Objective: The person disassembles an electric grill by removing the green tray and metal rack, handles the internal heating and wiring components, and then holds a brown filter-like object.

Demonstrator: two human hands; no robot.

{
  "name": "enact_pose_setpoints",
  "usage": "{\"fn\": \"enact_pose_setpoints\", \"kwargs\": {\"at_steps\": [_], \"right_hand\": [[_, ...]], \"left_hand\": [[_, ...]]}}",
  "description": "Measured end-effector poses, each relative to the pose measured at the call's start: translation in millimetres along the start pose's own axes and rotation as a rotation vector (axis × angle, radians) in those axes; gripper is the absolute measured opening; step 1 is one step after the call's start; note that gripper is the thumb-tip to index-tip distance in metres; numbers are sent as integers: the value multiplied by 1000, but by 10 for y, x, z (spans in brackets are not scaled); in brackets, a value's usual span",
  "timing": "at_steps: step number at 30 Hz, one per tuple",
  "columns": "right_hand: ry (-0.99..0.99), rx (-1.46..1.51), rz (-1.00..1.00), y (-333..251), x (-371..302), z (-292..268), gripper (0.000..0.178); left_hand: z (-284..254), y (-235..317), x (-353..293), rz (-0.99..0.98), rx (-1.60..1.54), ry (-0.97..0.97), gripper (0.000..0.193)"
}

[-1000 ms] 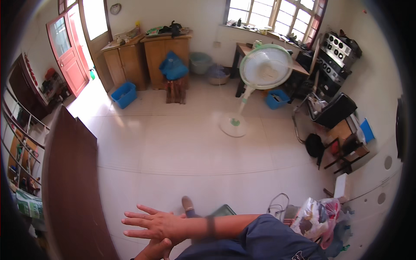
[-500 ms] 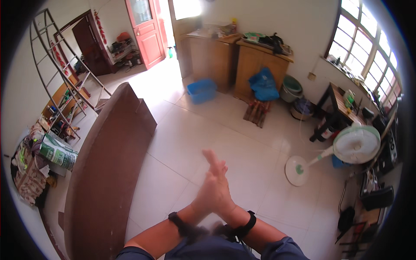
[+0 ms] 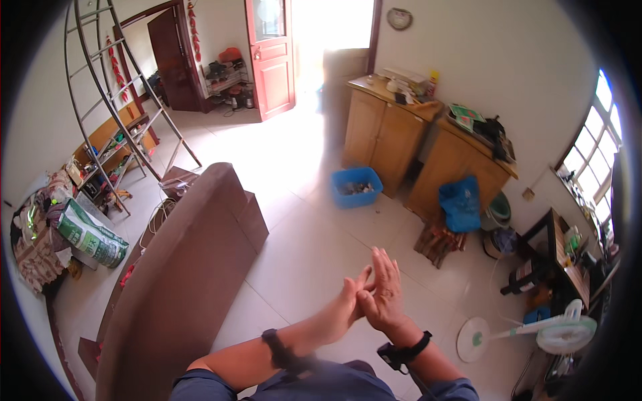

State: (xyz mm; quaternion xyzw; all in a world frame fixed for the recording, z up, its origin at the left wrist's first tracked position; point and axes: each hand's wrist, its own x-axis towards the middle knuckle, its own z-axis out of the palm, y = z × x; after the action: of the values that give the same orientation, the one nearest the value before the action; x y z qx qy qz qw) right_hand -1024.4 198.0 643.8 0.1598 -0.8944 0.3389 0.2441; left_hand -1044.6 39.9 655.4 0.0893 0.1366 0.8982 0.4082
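My left hand (image 3: 346, 306) and my right hand (image 3: 384, 291) are pressed together palm to palm in front of my chest, fingers pointing up and away. Neither hand holds anything. A dark band sits on each wrist, and both forearms come in from the lower edge. Below the hands lies pale tiled floor (image 3: 301, 247). The nearest thing is a brown sofa (image 3: 180, 267) to my left.
Two wooden cabinets (image 3: 414, 147) stand against the far wall, with a blue crate (image 3: 356, 186) and a blue bag (image 3: 461, 204) in front. A white standing fan (image 3: 535, 333) is at the lower right. A metal rack (image 3: 114, 113) and sacks (image 3: 87, 230) fill the left. A red door (image 3: 271, 57) stands open.
The view has swung left across the room. My hands, spread apart a second ago, have come together palm to palm and stay joined.
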Motion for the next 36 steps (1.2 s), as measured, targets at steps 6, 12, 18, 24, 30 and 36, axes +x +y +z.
{"fn": "enact_pose_setpoints", "kwargs": {"at_steps": [6,12,18,24,30,36], "right_hand": [[-375,185,288,744,1073,280,58],[-645,774,649,1570,2201,1086,52],[-745,798,589,2267,3348,1602,50],[-768,857,586,2830,4424,2061,48],[-779,754,625,3172,5722,2421,47],[-806,782,621,3182,6994,2682,44]], "left_hand": [[392,1276,768,181,1420,-292,58],[1115,1262,1994,154,1155,-1007,33],[985,1767,3102,83,1127,-1035,21],[802,2632,4021,247,1125,-988,18],[445,3615,4644,253,1176,-1034,19],[280,4722,4989,424,903,-1129,18]]}}
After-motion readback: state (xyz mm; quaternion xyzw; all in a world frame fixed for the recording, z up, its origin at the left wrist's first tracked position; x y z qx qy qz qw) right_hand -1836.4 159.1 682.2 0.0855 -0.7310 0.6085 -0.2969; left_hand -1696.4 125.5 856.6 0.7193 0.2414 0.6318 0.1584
